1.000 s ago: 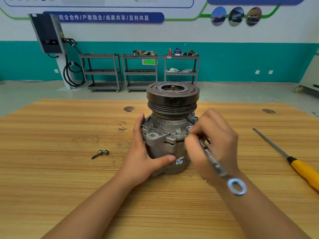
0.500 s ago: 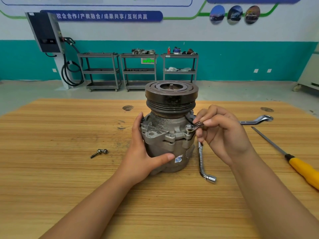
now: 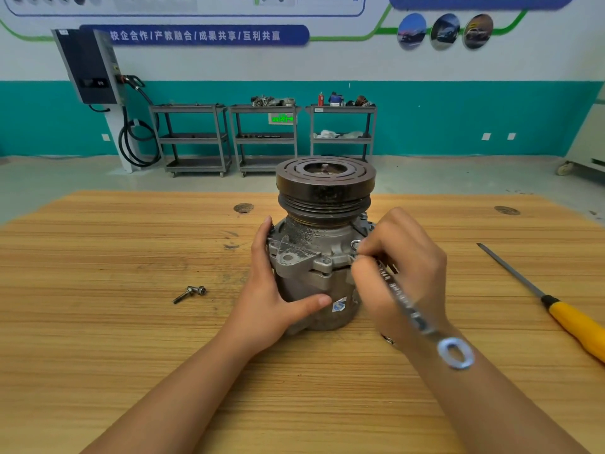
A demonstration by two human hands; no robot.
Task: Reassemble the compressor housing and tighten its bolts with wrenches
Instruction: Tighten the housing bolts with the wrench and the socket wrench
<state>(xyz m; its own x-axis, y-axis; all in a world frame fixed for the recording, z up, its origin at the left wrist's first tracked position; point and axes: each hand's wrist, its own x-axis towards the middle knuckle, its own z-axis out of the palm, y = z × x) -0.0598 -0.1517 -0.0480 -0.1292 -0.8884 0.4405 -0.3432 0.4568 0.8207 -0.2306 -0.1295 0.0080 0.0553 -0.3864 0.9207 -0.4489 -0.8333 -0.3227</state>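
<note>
— Now, from the head view, where is the compressor sitting?

— It is standing upright on the table, pulley end up, straight ahead of the person and between the two hands.

— What is the left hand doing?

— It is gripping the housing's left flank, fingers reaching up the side and thumb lying across the front. I judge it is bracing the body against turning.

— And the right hand?

— It is clenching a wrench, fingers bunched near the head end. That end is sitting at a bolt on the housing's right shoulder, though the fingers are hiding whether it is fully seated.

— Which way is the wrench lying?

— Its long axis is running from that bolt back toward the person and a little rightward, passing over the right wrist, with the free ring end hanging above the forearm. The shaft is blurring, so it is probably mid-swing.

— Which hand is nearer the work?

— The right one is at the bolt itself, and the left is on the opposite side. Any stroke is going to sweep the handle around that bolt, under the overhanging pulley.

— Anything else lying about?

— Two loose bolts are lying left of the compressor, well apart from it, likely waiting to go in. A screwdriver is lying far right.
</note>
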